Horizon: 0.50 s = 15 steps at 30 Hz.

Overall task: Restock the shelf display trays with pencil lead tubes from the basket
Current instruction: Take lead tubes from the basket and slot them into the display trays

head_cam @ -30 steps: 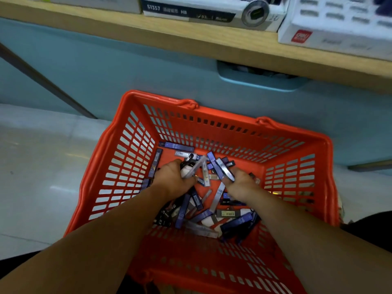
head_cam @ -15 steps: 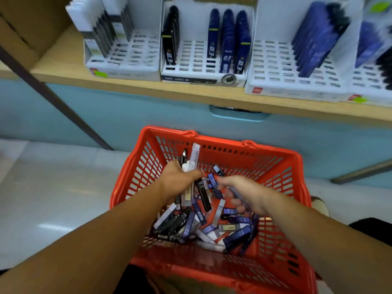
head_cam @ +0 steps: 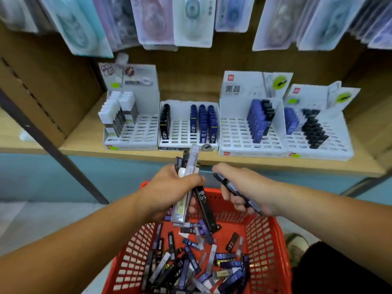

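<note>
My left hand (head_cam: 169, 189) grips a bundle of pencil lead tubes (head_cam: 191, 181), clear, white and black, one marked HB 05, held above the red basket (head_cam: 265, 240). To its right, my right hand (head_cam: 244, 187) holds a dark lead tube (head_cam: 233, 190) slanting down to the right. Many loose lead tubes (head_cam: 191, 264), purple, black and clear, lie in the basket's bottom. On the wooden shelf (head_cam: 275, 164) stand several white display trays: a left tray (head_cam: 135, 132) with white and grey tubes, a second tray (head_cam: 180, 136) with black and blue tubes, and two right trays (head_cam: 237, 136) (head_cam: 337, 143) with blue and black tubes.
Blister packs of correction tape (head_cam: 191, 20) hang above the trays. A dark metal shelf brace (head_cam: 53, 149) slants down at the left. Below the shelf is a light blue cabinet front (head_cam: 116, 177), and pale floor (head_cam: 31, 225) lies left of the basket.
Both hands have risen out of the basket with tubes in them. The view has tilted up, bringing the shelf trays and hanging packs into sight.
</note>
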Tool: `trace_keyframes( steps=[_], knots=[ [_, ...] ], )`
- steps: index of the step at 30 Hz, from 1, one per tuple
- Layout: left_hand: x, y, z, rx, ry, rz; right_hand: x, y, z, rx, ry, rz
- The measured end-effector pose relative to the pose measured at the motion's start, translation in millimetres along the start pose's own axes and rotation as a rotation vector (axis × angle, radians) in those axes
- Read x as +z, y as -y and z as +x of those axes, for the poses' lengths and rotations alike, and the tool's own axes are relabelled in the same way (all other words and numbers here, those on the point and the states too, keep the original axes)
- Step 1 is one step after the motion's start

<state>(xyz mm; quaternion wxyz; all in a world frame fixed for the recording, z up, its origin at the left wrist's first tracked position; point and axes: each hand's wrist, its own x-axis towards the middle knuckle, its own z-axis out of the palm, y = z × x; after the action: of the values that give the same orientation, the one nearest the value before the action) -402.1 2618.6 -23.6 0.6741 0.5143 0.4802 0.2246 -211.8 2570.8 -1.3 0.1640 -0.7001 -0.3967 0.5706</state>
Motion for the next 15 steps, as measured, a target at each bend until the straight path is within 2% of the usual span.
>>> trace_keyframes(
  steps=[7, 12, 15],
  knots=[
    [-4.0, -47.2, 10.5, 0.158, -0.077, -0.109, -8.2, 29.7, 2.0, -0.106, -0.137, 0.263],
    [-3.6, -52.2, 23.5, 0.211, -0.086, -0.124, -16.2, 49.9, 4.1, -0.253, 0.037, 0.331],
    [-5.9, -57.5, 30.2, 0.239, -0.068, -0.136, -19.4, 52.9, 5.4, -0.267, 0.108, 0.328]
  ],
)
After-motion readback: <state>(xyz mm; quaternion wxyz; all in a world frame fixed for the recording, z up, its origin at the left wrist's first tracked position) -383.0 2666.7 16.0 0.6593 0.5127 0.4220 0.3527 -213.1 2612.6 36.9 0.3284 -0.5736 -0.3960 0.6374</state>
